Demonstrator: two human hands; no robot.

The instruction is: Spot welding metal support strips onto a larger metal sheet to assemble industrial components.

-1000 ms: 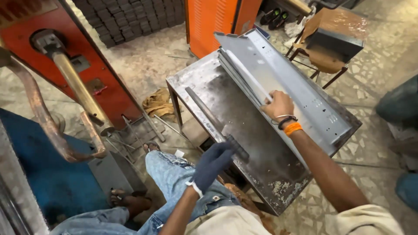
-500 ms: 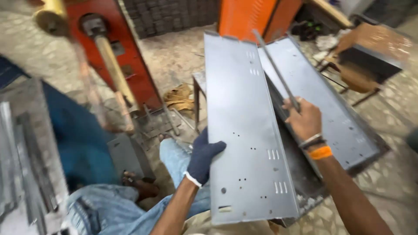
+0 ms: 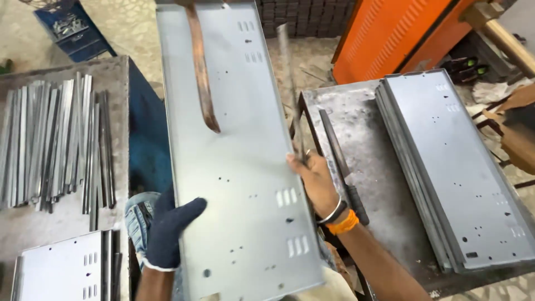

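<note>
Panel, sheet metal (image 3: 239,167): long grey rectangular piece with small punched holes and groups of short slots, held between our two hands over the gap between two benches. We judge it stiff and fairly light for its length, liable to flex or swing at the far end, with thin edges that could cut and a smooth face that could slip; the long edges near the middle look like the sound places to grip.

Left of the panel:
- Grey bench (image 3: 120,64) carrying a row of narrow metal strips (image 3: 56,145), laid side by side.
- A second slotted grey plate (image 3: 56,270) at the near corner of that bench.
- Blue crate (image 3: 75,28) of small parts, well beyond it on the floor.
- Our left hand (image 3: 167,231), in a dark blue glove, fingers wrapped over the panel's left edge.

Over the panel: a rusty curved bar (image 3: 202,72), hanging in front of its upper half.

Right of the panel:
- Our right hand (image 3: 315,181), bare, with a steel bangle and an orange band at the wrist, fingers closed on the panel's right edge.
- Worn steel bench (image 3: 368,156) with a dark flat bar (image 3: 340,161) lying on it.
- Stack of like panels (image 3: 457,173) on that bench.
- Orange slotted machine cabinet (image 3: 401,33) beyond.

No packages, labels or signs that we can make out.
</note>
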